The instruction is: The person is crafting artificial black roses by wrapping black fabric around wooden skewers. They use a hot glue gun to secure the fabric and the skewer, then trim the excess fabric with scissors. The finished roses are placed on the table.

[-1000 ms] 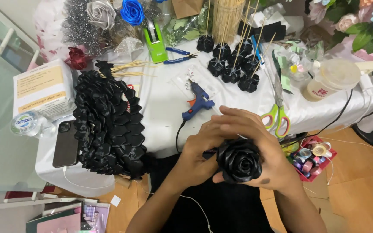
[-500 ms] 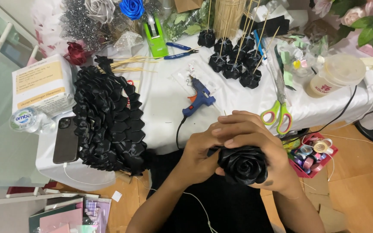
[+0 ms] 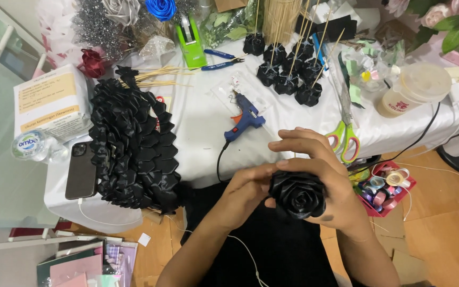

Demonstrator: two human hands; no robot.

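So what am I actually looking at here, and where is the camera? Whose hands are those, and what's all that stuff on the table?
The camera sits on a person's head and looks down, so both hands are that person's own; there is no machine. The left hand and right hand together hold a black ribbon rose, fingers wrapped around its outer petals. In front of them stands a table with a white cloth. On it lie a blue glue gun, green-and-pink scissors, a pile of folded black ribbon petals, a dark phone, a green tape dispenser and several finished black roses on sticks. A plastic cup with a lid stands to the right, and a red basket of ribbon rolls sits on the floor.
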